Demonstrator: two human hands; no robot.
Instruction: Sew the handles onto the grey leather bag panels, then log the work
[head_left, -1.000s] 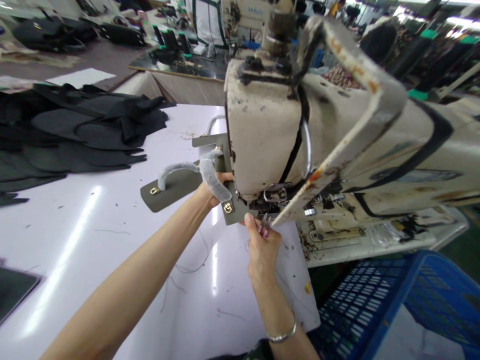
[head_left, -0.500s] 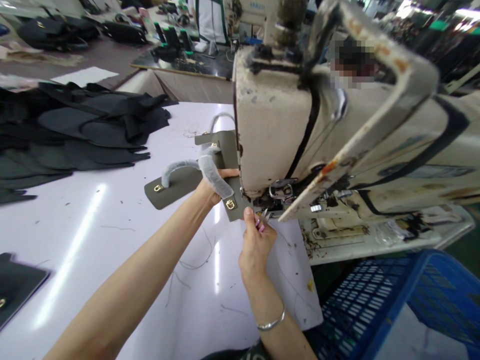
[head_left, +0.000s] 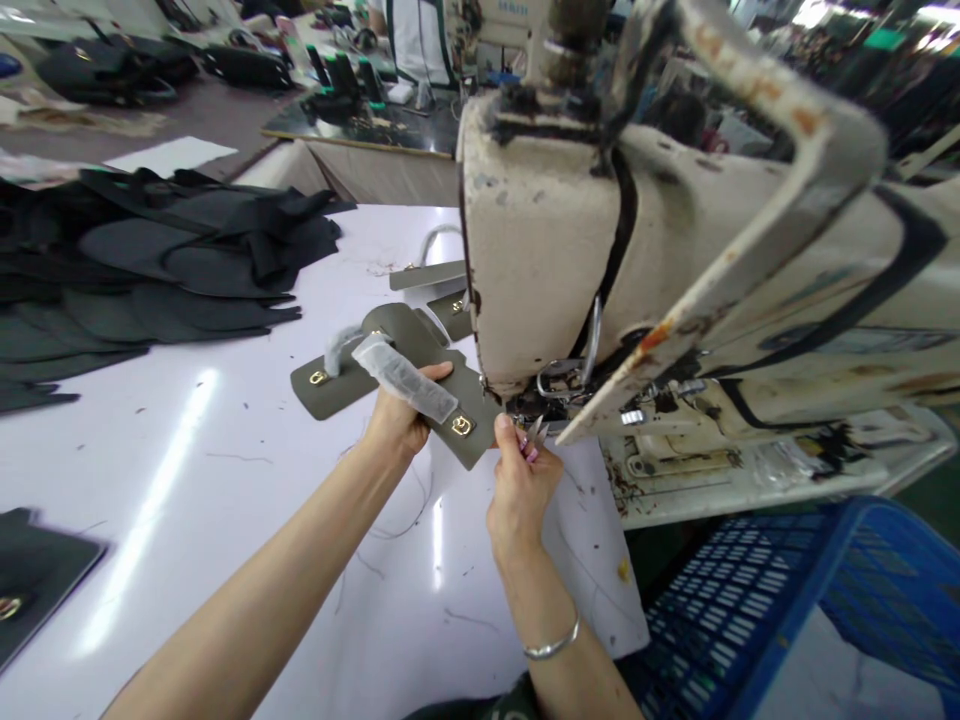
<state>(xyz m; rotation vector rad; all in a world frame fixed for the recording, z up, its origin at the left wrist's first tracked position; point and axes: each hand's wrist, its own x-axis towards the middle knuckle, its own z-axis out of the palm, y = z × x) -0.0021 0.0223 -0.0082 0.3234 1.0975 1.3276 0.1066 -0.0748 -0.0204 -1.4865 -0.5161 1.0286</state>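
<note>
My left hand [head_left: 403, 418] grips a dark olive panel [head_left: 480, 402] at its wrapped handle, with the thumb lying on the panel. The handle [head_left: 405, 377] is covered in clear wrap and has gold hardware at its ends. My right hand [head_left: 521, 480] is closed around small scissors [head_left: 534, 440] with pink on them, its thumb beside the panel's right corner. That corner lies close to the needle area of a worn cream sewing machine [head_left: 547, 250]. Another olive piece with a wrapped handle [head_left: 322, 388] is partly under the held panel.
Black cut pieces [head_left: 187, 250] are heaped at the left of the white table [head_left: 247, 530]. A dark panel [head_left: 45, 580] lies at the lower left. More olive pieces [head_left: 427, 275] lie behind, and a blue basket [head_left: 780, 600] stands at the lower right.
The held panel has turned and moved left, showing more of its surface beside the machine. My left hand has shifted left and down; my right hand has moved slightly right and down.
</note>
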